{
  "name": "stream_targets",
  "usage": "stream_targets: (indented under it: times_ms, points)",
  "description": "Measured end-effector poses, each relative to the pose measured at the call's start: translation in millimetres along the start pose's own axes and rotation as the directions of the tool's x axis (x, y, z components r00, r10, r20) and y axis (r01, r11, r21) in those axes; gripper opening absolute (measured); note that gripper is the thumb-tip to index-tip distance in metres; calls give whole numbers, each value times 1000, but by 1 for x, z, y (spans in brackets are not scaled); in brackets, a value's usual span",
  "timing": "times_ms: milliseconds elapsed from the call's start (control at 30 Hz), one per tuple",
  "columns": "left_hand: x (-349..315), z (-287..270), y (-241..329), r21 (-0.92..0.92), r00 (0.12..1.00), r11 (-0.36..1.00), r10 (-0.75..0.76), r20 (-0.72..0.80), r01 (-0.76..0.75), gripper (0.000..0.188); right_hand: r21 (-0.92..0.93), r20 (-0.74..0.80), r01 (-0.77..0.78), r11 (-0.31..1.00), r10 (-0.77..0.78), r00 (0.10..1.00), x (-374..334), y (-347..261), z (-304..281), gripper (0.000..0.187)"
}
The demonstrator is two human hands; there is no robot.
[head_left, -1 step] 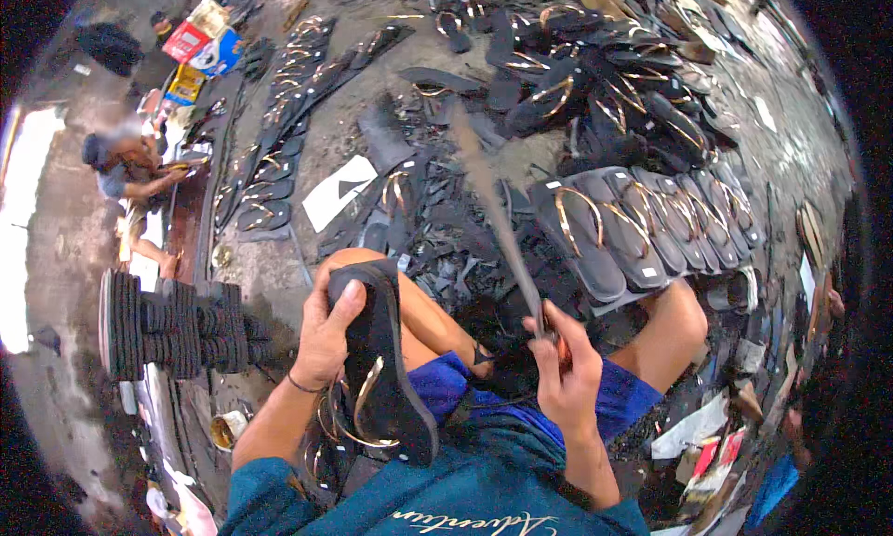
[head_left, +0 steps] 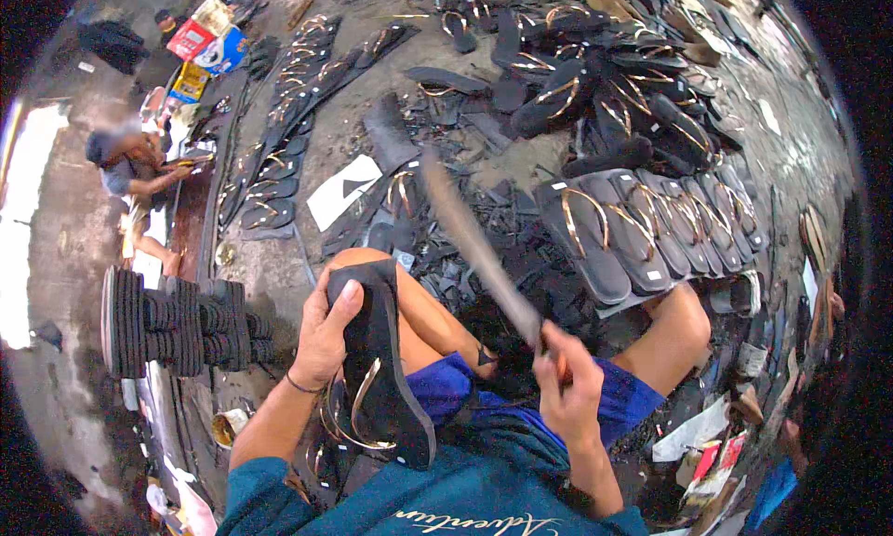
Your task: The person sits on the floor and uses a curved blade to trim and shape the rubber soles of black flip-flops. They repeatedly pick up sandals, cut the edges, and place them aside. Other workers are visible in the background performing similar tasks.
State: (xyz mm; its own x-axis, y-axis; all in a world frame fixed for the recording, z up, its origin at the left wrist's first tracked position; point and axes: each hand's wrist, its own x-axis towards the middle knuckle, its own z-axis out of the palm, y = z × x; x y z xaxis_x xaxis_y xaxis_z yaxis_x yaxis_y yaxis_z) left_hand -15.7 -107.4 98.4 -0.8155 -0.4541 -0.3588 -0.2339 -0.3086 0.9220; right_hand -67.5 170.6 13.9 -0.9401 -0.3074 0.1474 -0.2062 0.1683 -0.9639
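My left hand [head_left: 326,341] grips a black flip-flop [head_left: 379,317] by one end, thumb pressed on its sole. Gold-edged straps show on its side, and the sandal hangs upright over my lap. Beneath it, near my shirt, more gold-strapped footwear [head_left: 323,463] is partly hidden. In my right hand [head_left: 572,387] is a long-bladed knife [head_left: 479,257], fingers wrapped round its reddish handle. The blade points up and away to the left, smeared by motion, apart from the flip-flop.
Dark offcuts [head_left: 446,224] litter the ground before my knees. Finished flip-flops [head_left: 651,229] stand in a row at right, with a heap [head_left: 595,89] behind. Stacked black soles [head_left: 172,327] stand at left. Another person [head_left: 139,168] sits at far left. A white sheet [head_left: 342,192] lies ahead.
The knife blade has swung left and slightly down, its tip further from the right side. My left hand holds the flip-flop almost unmoved.
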Motion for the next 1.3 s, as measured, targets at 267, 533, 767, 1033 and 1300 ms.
stream_targets:
  times_ms: [267,533,767,1033,1300]
  points:
    - [-23,-15,-34,40,990,996,-79,-120,85,32,-72,383,-29,997,54,922,-65,15,5,37]
    - [-23,-25,-43,186,988,982,-51,148,23,43,-282,342,176,943,-72,937,-5,-23,-9,37]
    - [-29,-3,-33,198,937,975,-161,310,102,37,-240,574,82,967,73,815,64,-79,-34,28]
    - [-20,34,-3,83,916,989,-148,374,126,52,-30,677,10,999,13,736,122,-85,-12,21]
    - [7,54,-76,-363,994,927,61,-85,-88,46,225,-92,-278,934,305,948,31,-15,-66,31]
